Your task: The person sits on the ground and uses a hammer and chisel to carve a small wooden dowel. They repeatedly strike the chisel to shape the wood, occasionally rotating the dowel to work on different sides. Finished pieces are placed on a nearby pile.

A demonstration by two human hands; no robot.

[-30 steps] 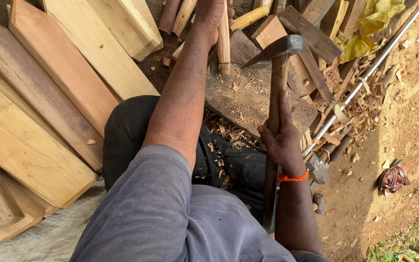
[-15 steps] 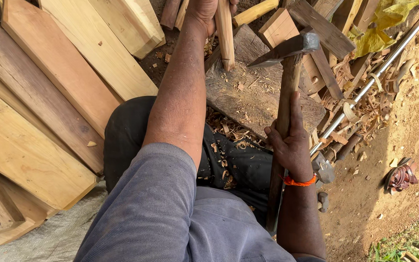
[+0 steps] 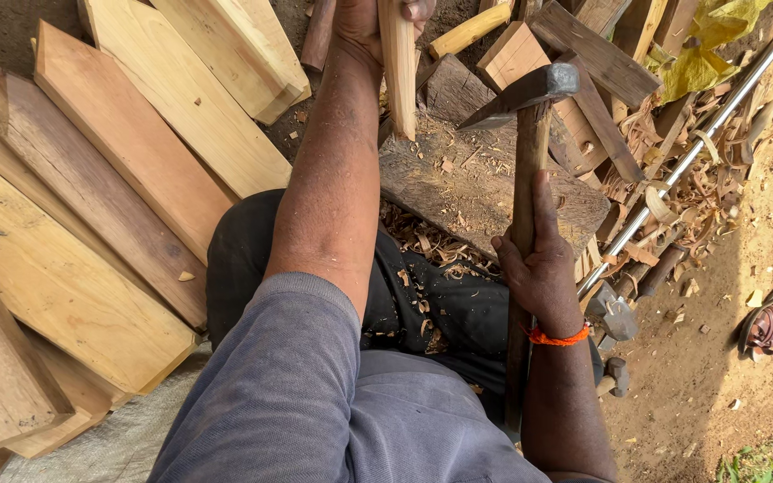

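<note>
My left hand [image 3: 364, 20] grips a narrow pale wooden stick [image 3: 398, 67] and holds it upright, its lower end resting on a worn wooden chopping block [image 3: 485, 192]. My right hand [image 3: 539, 259] is wrapped around the long wooden handle of an adze [image 3: 530, 161]; its dark metal head [image 3: 530, 89] hangs over the block, just right of the stick. An orange band circles my right wrist. I sit with my dark-trousered legs beside the block.
Several pale pointed wooden planks [image 3: 127, 179] lie fanned out at the left. Offcuts and dark boards [image 3: 583, 98] pile up beyond the block. A metal rod [image 3: 700, 143] runs diagonally at the right over shavings. A brown sandal [image 3: 767, 324] lies on the dirt.
The adze has dropped slightly and shifted toward the stick. My left hand has lifted toward the top edge with the stick still in it.
</note>
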